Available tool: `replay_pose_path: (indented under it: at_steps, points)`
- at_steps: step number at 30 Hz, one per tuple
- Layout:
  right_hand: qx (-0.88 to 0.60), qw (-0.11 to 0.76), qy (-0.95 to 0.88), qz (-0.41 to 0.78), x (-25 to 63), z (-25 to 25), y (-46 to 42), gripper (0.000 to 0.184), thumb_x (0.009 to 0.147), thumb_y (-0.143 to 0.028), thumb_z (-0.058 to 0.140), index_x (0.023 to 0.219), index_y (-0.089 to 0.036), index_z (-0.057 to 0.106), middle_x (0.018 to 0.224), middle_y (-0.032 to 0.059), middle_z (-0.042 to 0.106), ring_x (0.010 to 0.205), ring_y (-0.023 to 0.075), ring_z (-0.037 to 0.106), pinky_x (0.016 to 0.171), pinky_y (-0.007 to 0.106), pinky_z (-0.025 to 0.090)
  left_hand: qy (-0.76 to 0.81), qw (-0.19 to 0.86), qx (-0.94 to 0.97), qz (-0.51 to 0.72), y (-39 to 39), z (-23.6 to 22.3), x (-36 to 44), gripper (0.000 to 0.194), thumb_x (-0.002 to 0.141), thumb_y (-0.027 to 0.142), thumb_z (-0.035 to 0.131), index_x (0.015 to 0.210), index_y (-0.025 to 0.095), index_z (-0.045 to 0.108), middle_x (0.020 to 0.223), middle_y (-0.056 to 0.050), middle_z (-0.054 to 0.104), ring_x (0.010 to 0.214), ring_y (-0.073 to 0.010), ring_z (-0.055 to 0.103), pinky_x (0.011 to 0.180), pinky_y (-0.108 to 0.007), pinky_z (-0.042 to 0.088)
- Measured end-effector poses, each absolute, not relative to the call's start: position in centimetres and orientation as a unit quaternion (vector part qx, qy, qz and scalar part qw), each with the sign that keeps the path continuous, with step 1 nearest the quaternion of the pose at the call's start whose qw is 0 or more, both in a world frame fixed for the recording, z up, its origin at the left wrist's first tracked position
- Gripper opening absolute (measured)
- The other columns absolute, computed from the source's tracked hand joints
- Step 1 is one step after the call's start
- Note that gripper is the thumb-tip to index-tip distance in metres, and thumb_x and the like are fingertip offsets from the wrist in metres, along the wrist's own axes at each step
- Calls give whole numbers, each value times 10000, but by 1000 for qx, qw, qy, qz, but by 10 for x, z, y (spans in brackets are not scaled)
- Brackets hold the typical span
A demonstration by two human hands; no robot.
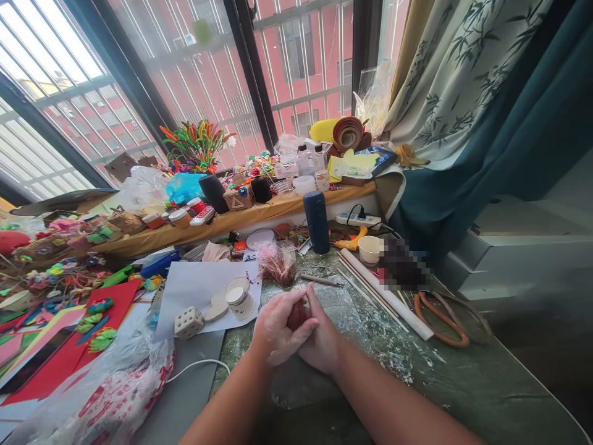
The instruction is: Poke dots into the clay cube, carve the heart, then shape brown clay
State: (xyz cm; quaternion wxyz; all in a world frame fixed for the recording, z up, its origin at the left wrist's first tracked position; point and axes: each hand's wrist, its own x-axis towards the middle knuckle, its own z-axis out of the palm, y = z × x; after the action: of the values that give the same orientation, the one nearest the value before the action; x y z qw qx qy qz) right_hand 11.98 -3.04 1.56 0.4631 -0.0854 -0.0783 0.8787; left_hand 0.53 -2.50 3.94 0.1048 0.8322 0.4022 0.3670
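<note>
My left hand (pixel 280 324) and my right hand (pixel 319 337) are cupped together above the table, palms facing, with the fingers pointing away from me. White residue coats the skin of both. A dark reddish-brown patch shows in the gap between the palms, but whether it is a lump of something or shadow I cannot make out. Beneath them lies a clear plastic sheet (pixel 340 309) on the dark green tabletop. Just beyond the fingertips rest a thin grey stick-like tool (pixel 322 280) and a plastic bag of reddish-brown material (pixel 277 262).
Left of my hands, white paper (pixel 185 287) carries a dotted die-shaped block (pixel 189 322) and a small lidded jar (pixel 239 298). A white roller (pixel 386 293), thin sticks, a paper cup (pixel 370 250) and orange-handled scissors (pixel 442 321) lie right. A dark blue cylinder (pixel 317 222) stands behind.
</note>
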Motion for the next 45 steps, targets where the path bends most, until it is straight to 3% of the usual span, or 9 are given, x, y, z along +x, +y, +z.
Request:
replay_pose_path:
  at_steps: [5, 13, 17, 20, 23, 29, 37, 40, 45]
  points:
    - [-104, 444, -55, 888, 121, 15, -24, 545, 1040, -612, 413, 978, -152, 698, 803, 80, 763, 799, 219, 740, 764, 334, 585, 446, 76, 791, 412, -15, 45, -5, 126, 944, 281, 591, 954, 217, 698, 828, -30, 738, 741, -174, 694, 713, -283, 541]
    - [-99, 431, -24, 897, 125, 14, -18, 604, 1075, -564, 273, 997, -130, 685, 827, 118, 776, 789, 238, 751, 744, 359, 594, 474, 70, 816, 322, -8, 39, -1, 186, 900, 229, 540, 1034, 220, 670, 713, -6, 692, 635, -185, 661, 618, -285, 520]
    - [-168, 481, 23, 860, 131, 8, -11, 504, 1013, -580, 470, 968, -143, 717, 811, 93, 788, 799, 245, 764, 728, 336, 589, 390, 84, 892, 210, -13, 34, 10, 507, 880, 237, 586, 1386, 205, 560, 1090, -116, 749, 1006, -299, 697, 915, -469, 552]
    - [-190, 505, 31, 841, 135, 3, -5, 449, 951, -588, 581, 907, -162, 718, 789, 72, 789, 749, 224, 757, 694, 312, 582, 370, 120, 896, 215, -18, 33, 9, 781, 871, 307, 671, 1574, 201, 348, 1438, -184, 589, 1362, -371, 520, 1148, -592, 398]
    - [-202, 509, 25, 836, 136, 5, -3, 366, 976, -505, 574, 908, -172, 709, 744, 55, 782, 693, 192, 746, 685, 293, 580, 384, 154, 878, 241, -20, 33, -5, 869, 879, 423, 717, 1606, 213, 290, 1598, -204, 415, 1493, -392, 367, 1203, -594, 336]
    - [-258, 534, -36, 804, 134, 15, -9, 397, 853, -551, 746, 847, -161, 679, 743, 78, 780, 661, 194, 745, 638, 290, 588, 449, 206, 810, 316, -18, 40, -34, 527, 1006, 386, 549, 1501, 230, 458, 1504, -164, 540, 1416, -324, 486, 1184, -540, 374]
    - [-280, 557, -83, 778, 128, 2, -11, 421, 669, -414, 934, 688, -204, 569, 418, -79, 539, 310, 107, 476, 329, 198, 335, 462, 163, 758, 430, -40, 36, 5, 252, 1011, 323, 544, 1225, 243, 653, 1304, -114, 665, 1239, -268, 622, 1079, -460, 483]
    - [-279, 589, -63, 756, 132, 1, -4, 423, 779, -553, 820, 723, -218, 567, 465, -50, 600, 387, 135, 565, 380, 218, 420, 467, 119, 737, 475, -39, 42, 7, 229, 1004, 293, 558, 1213, 245, 638, 1335, -111, 654, 1289, -265, 598, 1106, -462, 466]
    - [-200, 603, -69, 770, 125, 14, -10, 345, 892, -560, 696, 954, -221, 669, 911, 31, 790, 847, 189, 743, 774, 320, 603, 469, 81, 746, 467, -23, 46, -4, 303, 959, 303, 592, 1252, 248, 652, 1377, -111, 645, 1316, -279, 575, 1154, -496, 410]
